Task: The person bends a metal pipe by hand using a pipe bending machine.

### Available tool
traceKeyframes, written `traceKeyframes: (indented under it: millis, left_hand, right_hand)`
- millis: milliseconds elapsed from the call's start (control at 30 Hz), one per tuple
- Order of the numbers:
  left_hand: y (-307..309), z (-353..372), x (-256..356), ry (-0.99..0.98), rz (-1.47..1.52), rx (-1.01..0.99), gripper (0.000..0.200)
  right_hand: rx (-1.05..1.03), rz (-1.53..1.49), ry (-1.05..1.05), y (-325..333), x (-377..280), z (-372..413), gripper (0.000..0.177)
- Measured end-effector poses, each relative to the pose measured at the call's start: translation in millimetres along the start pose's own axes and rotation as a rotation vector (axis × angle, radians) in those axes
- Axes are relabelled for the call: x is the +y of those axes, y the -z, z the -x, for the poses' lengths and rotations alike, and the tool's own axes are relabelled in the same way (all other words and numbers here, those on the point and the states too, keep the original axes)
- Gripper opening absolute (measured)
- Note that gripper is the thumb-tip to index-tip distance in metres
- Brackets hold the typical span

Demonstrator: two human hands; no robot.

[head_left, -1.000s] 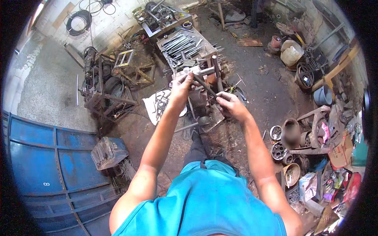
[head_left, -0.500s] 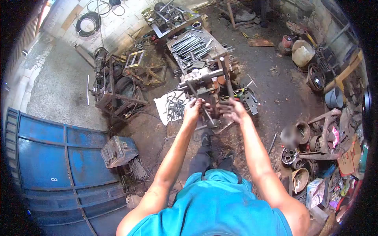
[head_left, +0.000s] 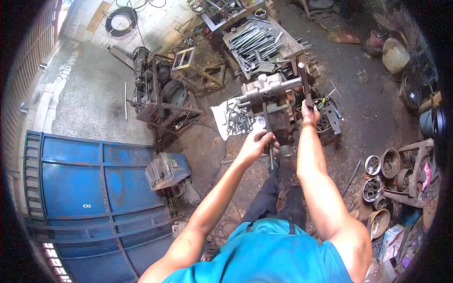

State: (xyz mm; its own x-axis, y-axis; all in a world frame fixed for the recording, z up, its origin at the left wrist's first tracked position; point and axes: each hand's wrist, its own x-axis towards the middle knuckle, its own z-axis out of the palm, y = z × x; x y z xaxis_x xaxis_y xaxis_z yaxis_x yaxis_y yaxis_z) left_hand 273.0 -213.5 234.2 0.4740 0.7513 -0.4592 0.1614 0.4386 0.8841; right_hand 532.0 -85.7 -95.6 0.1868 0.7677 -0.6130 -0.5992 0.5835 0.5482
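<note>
My left hand (head_left: 258, 146) is closed around a thin metal rod (head_left: 267, 120) that reaches up to the clamping fixture. Farther right, my right hand (head_left: 309, 113) is wrapped round the lower end of a long bar handle (head_left: 304, 82), whose top has a pale round end. Between and above both hands stands a metal fixture (head_left: 269, 89) with a horizontal cylinder. Left of it, bent metal rods (head_left: 239, 120) lie on a white sheet (head_left: 219, 118).
Behind the fixture, a table (head_left: 295, 45) carries many metal rods (head_left: 257, 40). A rusty machine frame (head_left: 163, 111) stands left, near a blue gate (head_left: 75, 174). At right are a bucket (head_left: 427, 125), round metal parts (head_left: 373, 188) and a metal stand (head_left: 415, 146).
My right hand, open before, has closed on the bar handle. My left hand still holds the rod, which now hangs more upright. The whole view has shifted, with the scene lower-right objects and fixture further right.
</note>
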Motion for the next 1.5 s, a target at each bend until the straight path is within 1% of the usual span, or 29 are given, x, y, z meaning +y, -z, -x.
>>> traceKeyframes:
  millis: [67, 100, 133, 200, 267, 333, 367, 400, 467, 500, 533, 600, 633, 667, 700, 733, 767, 900, 933, 1000, 1033, 1100, 1133, 1200, 1233, 1333, 1367, 1467, 1500]
  left_hand:
    - [-1.3, 3.8, 7.1, 0.036, -0.035, 0.003, 0.030]
    - [-0.8, 2.6, 9.0, 0.027, -0.035, -0.006, 0.030]
    - [0.7, 3.2, 6.4, 0.026, -0.004, -0.015, 0.031]
    - [5.2, 3.0, -2.2, 0.018, 0.014, -0.029, 0.033]
    - [8.2, 1.4, -13.0, -0.008, 0.016, -0.029, 0.033]
    - [5.3, 6.6, -7.9, 0.026, -0.006, -0.012, 0.032]
    - [4.1, 7.9, -7.4, 0.001, -0.005, -0.019, 0.026]
    - [3.8, 8.8, -5.5, -0.013, -0.004, -0.037, 0.025]
    - [3.1, 11.9, -0.4, -0.031, -0.035, -0.057, 0.025]
    - [5.9, 6.5, -3.9, -0.061, -0.002, -0.085, 0.026]
    - [8.5, 0.7, -6.0, -0.048, 0.019, -0.096, 0.028]
    - [12.7, -11.1, -6.7, -0.038, -0.041, -0.089, 0.031]
    - [12.1, -16.2, -6.8, -0.039, 0.005, -0.092, 0.030]
    - [10.7, -18.4, -1.2, -0.052, 0.010, -0.113, 0.030]
    - [9.2, -17.3, 1.9, -0.039, 0.023, -0.117, 0.029]
    - [7.3, -16.7, 4.8, -0.027, 0.042, -0.119, 0.029]
    - [8.3, -23.8, 1.5, -0.016, 0.066, -0.129, 0.027]
    - [5.4, -28.9, 8.4, -0.059, 0.179, -0.119, 0.026]
    - [5.9, -30.6, 10.0, -0.082, 0.202, -0.132, 0.026]
    - [8.2, -40.7, 8.6, -0.052, 0.250, -0.169, 0.024]
    - [8.4, -42.2, 4.2, -0.055, 0.263, -0.173, 0.024]
    - [6.0, -40.2, 7.7, -0.084, 0.196, -0.155, 0.024]
    - [4.4, -39.6, 5.6, -0.087, 0.235, -0.181, 0.024]
    - [2.2, -31.1, 8.1, -0.055, 0.197, -0.134, 0.025]
    - [3.8, -31.1, 4.9, -0.051, 0.215, -0.143, 0.026]
    - [4.4, -24.7, 6.6, -0.018, 0.263, -0.117, 0.025]
    - [4.6, -24.8, 7.0, -0.014, 0.274, -0.104, 0.024]
    - [5.2, -28.7, 4.1, -0.036, 0.277, -0.130, 0.023]
    - [2.9, -29.5, 4.3, -0.033, 0.271, -0.106, 0.023]
  right_hand:
    - [-0.013, 0.109, 0.112, -8.0, 8.8, 32.7, 0.022]
    - [0.024, 0.231, 0.157, -7.0, 4.7, 44.2, 0.022]
    - [-0.041, 0.215, 0.251, 0.5, 3.3, 56.5, 0.023]
    - [-0.376, -0.025, -0.036, 23.3, -12.4, 98.4, 0.024]
    - [-0.098, -0.033, 0.287, 7.3, 13.1, 180.3, 0.025]
    - [-0.338, 0.111, 0.293, 8.0, 21.3, 250.8, 0.026]
    - [-0.506, 0.091, 0.205, 10.1, 18.1, 270.0, 0.028]
    - [-0.571, 0.170, 0.249, 4.1, 25.2, 296.7, 0.028]
    - [-0.640, 0.460, 0.310, -12.1, 32.4, 334.0, 0.030]
    - [-0.649, 0.596, 0.410, -20.7, 36.7, 343.7, 0.030]
    - [-0.654, 0.601, 0.425, -28.5, 42.4, 354.8, 0.030]
    - [-0.662, 0.861, 0.663, -45.0, 63.7, 383.4, 0.029]
    - [-0.698, 0.923, 0.750, -53.9, 72.6, 392.3, 0.029]
    - [-0.715, 0.923, 0.769, -65.9, 83.2, 400.4, 0.029]
    - [-0.763, 1.084, 0.892, -76.8, 92.9, 410.3, 0.029]
    - [-0.810, 1.250, 1.014, -87.8, 101.6, 417.3, 0.028]
    - [-0.786, 1.290, 1.053, -99.9, 109.3, 419.9, 0.022]
    - [-0.797, 1.463, 1.121, -144.3, 146.4, 434.5, 0.014]
    - [-0.839, 1.472, 1.111, -152.7, 152.3, 432.9, 0.012]
    - [-0.860, 1.527, 1.108, -167.5, 159.1, 422.2, 0.010]
    - [-0.867, 1.538, 1.112, -171.5, 160.8, 418.3, 0.010]
    - [-0.772, 1.608, 1.146, -185.9, 171.1, 414.0, 0.014]
    - [-0.797, 1.603, 1.155, -196.0, 178.5, 413.0, 0.014]
    - [-0.797, 1.661, 1.155, -202.4, 192.2, 413.8, 0.021]
    - [-0.768, 1.710, 1.212, -206.5, 198.5, 413.7, 0.024]
    - [-0.847, 1.712, 1.186, -217.4, 201.6, 398.4, 0.026]
    - [-0.856, 1.727, 1.216, -219.7, 204.0, 395.9, 0.025]
    - [-0.884, 1.734, 1.187, -223.6, 206.1, 391.5, 0.026]
    - [-0.885, 1.744, 1.178, -224.4, 206.6, 390.3, 0.026]
